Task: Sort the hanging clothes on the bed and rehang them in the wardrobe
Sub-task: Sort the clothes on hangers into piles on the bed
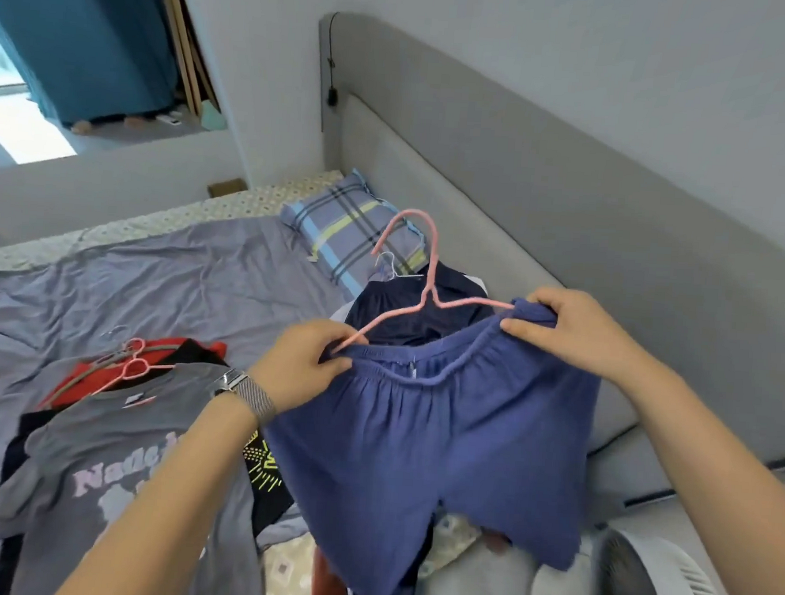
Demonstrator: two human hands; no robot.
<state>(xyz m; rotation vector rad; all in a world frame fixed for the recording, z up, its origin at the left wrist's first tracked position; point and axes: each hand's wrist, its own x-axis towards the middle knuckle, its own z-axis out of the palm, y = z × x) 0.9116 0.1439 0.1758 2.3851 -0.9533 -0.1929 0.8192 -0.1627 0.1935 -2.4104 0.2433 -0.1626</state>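
Forearms reach up from the bottom edge, a mesh-band watch (242,391) on my left wrist, as I hold a pair of blue shorts (432,442) above the bed (162,274). My left hand (306,365) pinches one end of the elastic waistband together with an arm of a pink hanger (417,276); my right hand (572,329) grips the bunched waistband at the hanger's other arm, fingers curled round the cloth. The hook stands upright between my hands. A wrinkled lavender sheet covers the bed, with a plaid pillow (353,235) against the grey padded headboard (504,175) and plain pale walls behind. Teal curtains (85,34) hang at a bright window, upper left. On the sheet to my left lies a grey printed T-shirt (108,473) on a pink hanger, over a red garment (96,371) and dark clothes whose shapes I cannot make out. Behind the shorts, a navy garment (403,316) on a white hanger lies beside the pillow, partly hidden. A white fan (667,590) is cut off at the lower right corner. My left arm covers part of the T-shirt's lettering.
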